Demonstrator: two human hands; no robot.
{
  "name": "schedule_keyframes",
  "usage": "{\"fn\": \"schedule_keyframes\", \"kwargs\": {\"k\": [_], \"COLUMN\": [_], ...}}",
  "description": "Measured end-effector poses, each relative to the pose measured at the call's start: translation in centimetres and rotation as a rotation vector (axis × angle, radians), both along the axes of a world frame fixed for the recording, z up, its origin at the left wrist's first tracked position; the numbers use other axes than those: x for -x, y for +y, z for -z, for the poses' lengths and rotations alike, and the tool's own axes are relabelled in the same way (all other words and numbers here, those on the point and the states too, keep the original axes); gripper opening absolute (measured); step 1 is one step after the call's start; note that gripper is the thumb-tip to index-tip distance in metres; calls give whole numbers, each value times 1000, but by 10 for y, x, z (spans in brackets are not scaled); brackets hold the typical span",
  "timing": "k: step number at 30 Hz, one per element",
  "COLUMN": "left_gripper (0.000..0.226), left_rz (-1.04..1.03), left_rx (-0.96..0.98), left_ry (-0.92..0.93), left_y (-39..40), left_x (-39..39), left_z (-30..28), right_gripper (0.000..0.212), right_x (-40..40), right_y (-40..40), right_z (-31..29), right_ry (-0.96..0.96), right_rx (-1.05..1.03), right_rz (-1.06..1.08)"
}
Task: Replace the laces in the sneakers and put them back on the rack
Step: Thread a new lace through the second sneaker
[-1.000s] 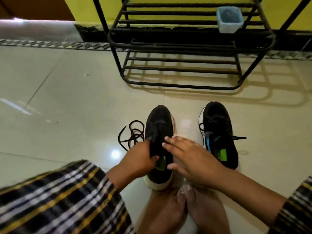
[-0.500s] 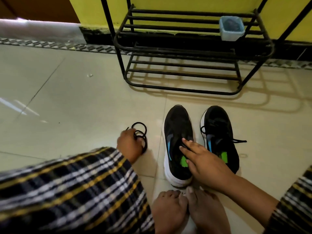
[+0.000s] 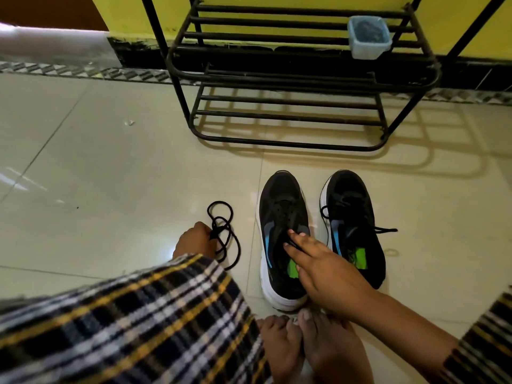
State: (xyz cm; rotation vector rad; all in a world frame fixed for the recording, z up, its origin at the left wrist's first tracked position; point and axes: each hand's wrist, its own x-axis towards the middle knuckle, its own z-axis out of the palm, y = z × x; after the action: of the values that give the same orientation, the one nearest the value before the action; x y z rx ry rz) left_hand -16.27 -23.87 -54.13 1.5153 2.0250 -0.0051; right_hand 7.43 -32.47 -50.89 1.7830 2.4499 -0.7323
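Note:
Two black sneakers with white soles stand side by side on the floor. The left sneaker (image 3: 282, 214) has no lace in its eyelets; my right hand (image 3: 321, 267) rests on its opening with straight fingers. The right sneaker (image 3: 352, 214) is laced with a black lace. A loose black lace (image 3: 221, 225) lies coiled on the tiles left of the sneakers, and my left hand (image 3: 195, 241) pinches it near its middle. The black metal shoe rack (image 3: 291, 79) stands behind the sneakers against the yellow wall.
A small pale blue plastic tub (image 3: 368, 37) sits on the rack's upper shelf at the right. My bare feet (image 3: 304, 347) are just below the left sneaker's heel. My checked sleeve (image 3: 124, 322) fills the lower left. Glossy beige tiles (image 3: 97, 176) spread to the left.
My left hand left the left sneaker, went left and took hold of the loose lace. The left sneaker now lies flat next to the other one, with my right hand on it.

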Motion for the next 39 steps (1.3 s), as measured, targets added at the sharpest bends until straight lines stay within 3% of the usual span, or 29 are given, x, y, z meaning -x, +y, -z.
{"fn": "schedule_keyframes", "kwargs": {"k": [5, 9, 12, 15, 18, 20, 24, 30, 34, 39], "left_gripper": [20, 2, 8, 7, 9, 12, 18, 19, 15, 13], "left_rz": [-50, -60, -41, 24, 174, 273, 315, 347, 337, 303], "left_rx": [-16, -145, -135, -106, -140, -154, -179, -202, -237, -256], "left_ry": [-150, -424, -608, -767, -800, -837, -986, -1083, -1067, -1032], "left_y": [-6, -8, -8, -6, -3, 0, 7, 6, 5, 2], "left_x": [1, -3, -12, -24, -35, -41, -50, -57, -62, -59], "left_z": [-5, -18, -37, -61, -89, -109, -146, -191, -225, -276], "right_gripper": [70, 51, 51, 48, 54, 57, 20, 11, 13, 18], "right_x": [2, 3, 1, -2, -1, 0, 4, -5, -19, -29], "right_y": [1, 4, 15, 29, 47, 63, 86, 80, 73, 57], "right_z": [-4, -13, -28, -48, -82, -106, -138, -188, -229, -284], "right_ry": [-10, 0, -5, 133, 329, 318, 367, 655, 597, 443], "right_rx": [13, 44, 77, 11, -103, -113, 49, 210, 261, 70], "right_rz": [-2, -18, -4, 63, 166, 171, 200, 358, 372, 324]}}
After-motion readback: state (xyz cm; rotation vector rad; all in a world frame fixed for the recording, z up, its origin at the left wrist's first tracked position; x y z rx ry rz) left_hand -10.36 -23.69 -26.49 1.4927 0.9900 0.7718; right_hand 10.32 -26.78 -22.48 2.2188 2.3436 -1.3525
